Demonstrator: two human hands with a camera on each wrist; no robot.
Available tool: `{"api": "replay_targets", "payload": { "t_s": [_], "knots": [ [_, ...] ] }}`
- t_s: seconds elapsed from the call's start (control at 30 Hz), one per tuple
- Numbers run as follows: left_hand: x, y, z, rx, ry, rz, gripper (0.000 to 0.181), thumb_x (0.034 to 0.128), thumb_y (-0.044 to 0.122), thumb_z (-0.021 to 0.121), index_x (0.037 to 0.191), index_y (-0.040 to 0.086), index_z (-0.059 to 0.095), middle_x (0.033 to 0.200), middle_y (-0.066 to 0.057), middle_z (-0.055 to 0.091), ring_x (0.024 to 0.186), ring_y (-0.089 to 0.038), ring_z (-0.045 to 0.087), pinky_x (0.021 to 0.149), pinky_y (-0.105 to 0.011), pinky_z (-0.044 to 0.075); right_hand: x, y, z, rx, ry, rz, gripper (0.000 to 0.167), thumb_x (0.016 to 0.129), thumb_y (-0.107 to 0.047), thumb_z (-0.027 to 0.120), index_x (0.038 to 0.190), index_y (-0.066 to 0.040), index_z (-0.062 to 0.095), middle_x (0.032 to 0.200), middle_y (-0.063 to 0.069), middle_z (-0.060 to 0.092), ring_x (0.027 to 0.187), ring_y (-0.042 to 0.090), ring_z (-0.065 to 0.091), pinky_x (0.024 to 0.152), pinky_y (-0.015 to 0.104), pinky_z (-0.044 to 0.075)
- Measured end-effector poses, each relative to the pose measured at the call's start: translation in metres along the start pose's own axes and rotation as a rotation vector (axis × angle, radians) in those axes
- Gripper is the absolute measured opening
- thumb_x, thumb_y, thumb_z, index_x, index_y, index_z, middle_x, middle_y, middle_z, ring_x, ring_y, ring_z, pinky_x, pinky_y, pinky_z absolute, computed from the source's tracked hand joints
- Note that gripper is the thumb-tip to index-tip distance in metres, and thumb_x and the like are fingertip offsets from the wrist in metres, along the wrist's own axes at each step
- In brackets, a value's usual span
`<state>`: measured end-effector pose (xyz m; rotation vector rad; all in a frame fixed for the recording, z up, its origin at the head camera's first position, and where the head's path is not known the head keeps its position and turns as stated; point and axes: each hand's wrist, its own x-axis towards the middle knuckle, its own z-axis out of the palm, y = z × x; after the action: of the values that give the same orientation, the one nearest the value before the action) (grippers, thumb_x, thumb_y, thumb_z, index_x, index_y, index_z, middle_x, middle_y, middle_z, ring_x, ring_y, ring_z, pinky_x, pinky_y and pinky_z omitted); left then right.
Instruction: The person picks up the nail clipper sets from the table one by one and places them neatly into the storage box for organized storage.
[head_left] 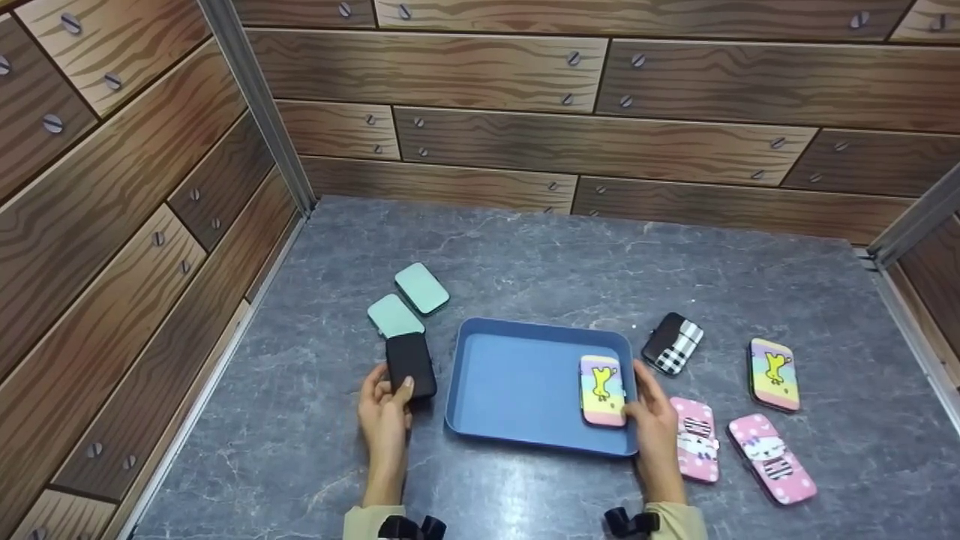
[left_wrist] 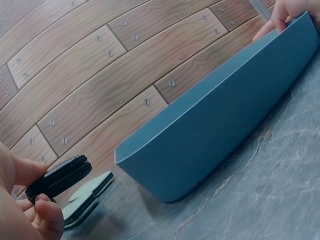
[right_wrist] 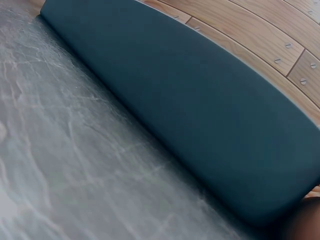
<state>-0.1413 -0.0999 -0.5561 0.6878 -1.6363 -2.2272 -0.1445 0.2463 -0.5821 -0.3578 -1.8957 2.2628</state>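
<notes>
A black, rounded rectangular case [head_left: 409,360] is grasped in the grip of the left hand [head_left: 386,409], with the thumb laid across its upper face. In the left-wrist view the case is seen edge-on, pinched between thumb and curled fingers. It is positioned just left of a blue rectangular tray with raised walls [head_left: 517,382].

The tray's right wall is grasped in the grip of the right hand [head_left: 654,412]; fingers are seen hooked over its rim in the left-wrist view. Inside the tray, near this wall, a pastel-striped rectangular case with a yellow animal figure [head_left: 602,390] is laid flat. Whether it is touched by the right thumb cannot be told.

Beyond the left hand, two mint-green rounded cases, one farther [head_left: 422,288] and one nearer [head_left: 395,316], are placed close together. To the right of the tray are found a black case with a black-and-white checked band [head_left: 673,343], a second pastel-striped case [head_left: 774,374], and two pink cases with white dots, one beside the right hand [head_left: 697,442] and one farther right [head_left: 771,458]. All are supported by a grey, marble-veined surface [head_left: 525,247], bordered by wood-patterned panels [head_left: 510,142].
</notes>
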Motion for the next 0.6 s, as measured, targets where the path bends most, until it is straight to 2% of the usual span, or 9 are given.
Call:
{"api": "replay_targets", "payload": {
  "t_s": [0.3, 0.4, 0.6],
  "knots": [
    [-0.006, -0.002, 0.007, -0.012, -0.059, 0.010, 0.055, 0.0907, 0.002, 0.067, 0.141, 0.001, 0.047, 0.085, -0.002, 0.049, 0.055, -0.009, 0.039, 0.042, -0.020, 0.032, 0.000, -0.001, 0.000, 0.000, 0.001, 0.014, 0.076, 0.079, 0.022, 0.042, 0.151, -0.001, 0.036, 0.160, 0.010, 0.030, 0.149, 0.020, 0.021, 0.115, 0.025, 0.028],
    [-0.008, -0.003, 0.009, -0.024, -0.067, 0.011, 0.054, 0.0905, 0.001, 0.067, 0.141, 0.001, 0.048, 0.085, -0.003, 0.048, 0.054, -0.009, 0.038, 0.042, -0.020, 0.031, -0.001, -0.001, -0.001, -0.001, -0.003, 0.016, 0.076, 0.079, 0.022, 0.042, 0.152, 0.000, 0.036, 0.160, 0.010, 0.029, 0.149, 0.020, 0.020, 0.115, 0.025, 0.028],
    [-0.013, -0.002, 0.014, 0.013, -0.072, 0.019, 0.052, 0.0897, 0.002, 0.068, 0.139, 0.001, 0.050, 0.091, -0.004, 0.046, 0.058, -0.010, 0.038, 0.042, -0.020, 0.033, -0.001, 0.001, -0.001, -0.020, 0.001, -0.004, 0.075, 0.078, 0.022, 0.042, 0.151, 0.002, 0.037, 0.159, 0.012, 0.031, 0.149, 0.021, 0.021, 0.115, 0.023, 0.028]
  ]
}}
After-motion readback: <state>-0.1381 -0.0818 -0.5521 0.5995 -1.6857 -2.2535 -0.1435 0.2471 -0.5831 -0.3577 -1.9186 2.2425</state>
